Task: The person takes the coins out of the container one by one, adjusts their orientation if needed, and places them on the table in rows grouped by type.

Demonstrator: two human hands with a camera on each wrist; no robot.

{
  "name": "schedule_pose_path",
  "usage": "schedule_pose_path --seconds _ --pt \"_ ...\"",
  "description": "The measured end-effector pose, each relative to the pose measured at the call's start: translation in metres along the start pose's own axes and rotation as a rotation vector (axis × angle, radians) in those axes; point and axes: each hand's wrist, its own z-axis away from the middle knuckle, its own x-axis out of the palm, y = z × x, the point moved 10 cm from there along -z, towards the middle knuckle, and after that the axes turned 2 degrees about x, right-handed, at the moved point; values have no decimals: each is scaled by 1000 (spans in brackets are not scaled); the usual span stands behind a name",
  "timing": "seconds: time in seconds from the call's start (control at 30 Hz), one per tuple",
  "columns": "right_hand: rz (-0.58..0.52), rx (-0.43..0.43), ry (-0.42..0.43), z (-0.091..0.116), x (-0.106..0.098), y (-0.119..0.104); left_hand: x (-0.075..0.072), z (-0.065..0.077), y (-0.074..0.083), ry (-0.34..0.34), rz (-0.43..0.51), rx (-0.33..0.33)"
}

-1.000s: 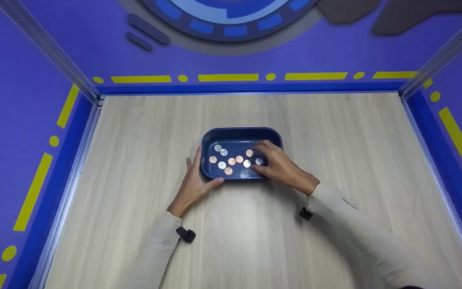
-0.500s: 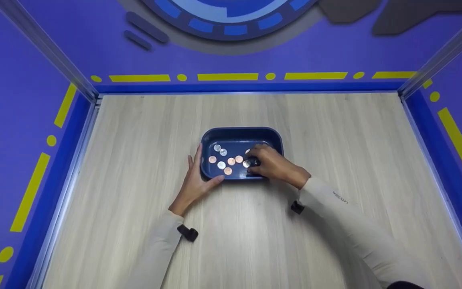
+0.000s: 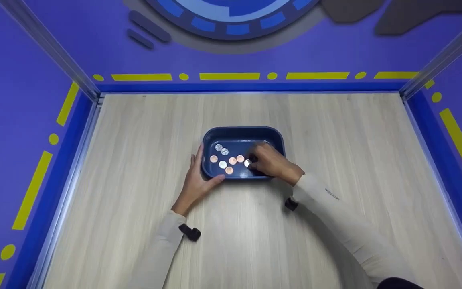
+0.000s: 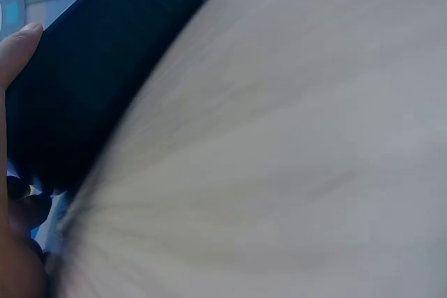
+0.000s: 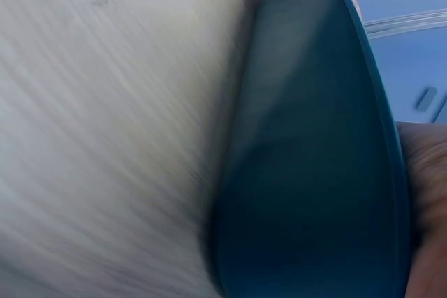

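Observation:
A dark blue rectangular tray [image 3: 239,134] with rounded corners sits on the table, several silver and copper-coloured coins spread over its floor. My left hand [image 3: 196,183] grips its left end, thumb at the near rim; the left wrist view shows the thumb [image 4: 21,50] on the tray's edge and fingers curled lower down. Inside the right half, my right hand [image 3: 273,162] reaches down with bent fingers. A silver coin [image 3: 248,163] shows right at its thumb. Whether those fingers pinch a coin I cannot tell. A copper-coloured coin [image 3: 240,159] lies just left of them.
The light wood tabletop [image 3: 155,132] surrounds the tray. Blue-purple panels with yellow dashes [image 3: 229,76] stand behind and at both sides. Each wrist carries a small black camera mount [image 3: 191,232].
My right hand has moved left and inward, its fingers drawing together over coins at the right that showed a second ago. The left hand stays at the tray.

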Motion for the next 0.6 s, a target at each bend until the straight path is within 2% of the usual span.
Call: schedule_pose_path --seconds 0.2,0.43,0.6 --pt "3 7 -2 0 3 0 0 0 1 2 -9 20" --pt "26 44 -13 0 4 1 -1 0 2 7 0 12" --pt "43 33 1 1 1 -1 0 0 2 12 -2 21"
